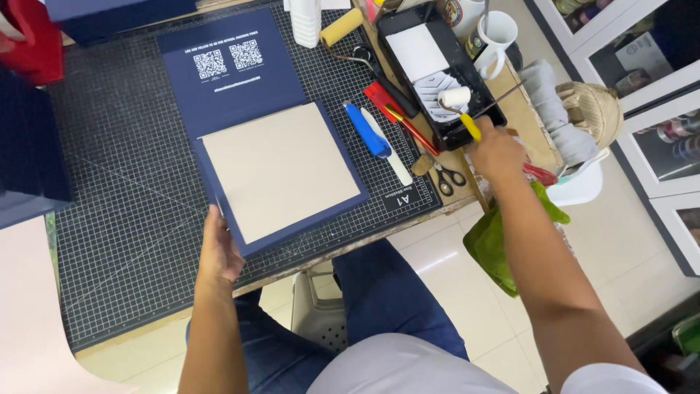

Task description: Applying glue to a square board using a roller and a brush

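Observation:
A navy blue cover [240,80] lies open on the black cutting mat [124,190], with a beige square board [281,169] set on its near half. My left hand [217,252] rests against the cover's near left corner, fingers around its edge. My right hand [496,152] is closed on the yellow handle of a small paint roller [459,102], whose white roll sits in the black paint tray [430,66] at the right.
A blue utility knife [367,130], a white folding tool [390,155], a red tool [397,117] and scissors [448,175] lie right of the cover. A white mug [497,36], a green cloth [499,241] and dark blue boxes [29,146] surround the mat.

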